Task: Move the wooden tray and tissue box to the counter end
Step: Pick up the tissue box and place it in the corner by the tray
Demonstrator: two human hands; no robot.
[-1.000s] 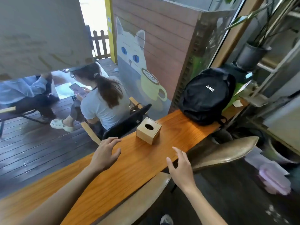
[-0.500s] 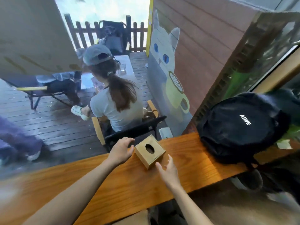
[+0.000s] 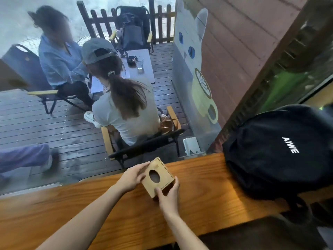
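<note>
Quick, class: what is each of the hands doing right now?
Left hand: gripping the square wooden tissue box on its left side.
Right hand: gripping its near corner.

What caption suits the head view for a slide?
Both hands, left hand and right hand, grip the wooden tissue box on the counter beside a black backpack.

a café: a long wooden window counter looks onto a deck where seated customers share a small table, beside a cat-with-latte mural.
</note>
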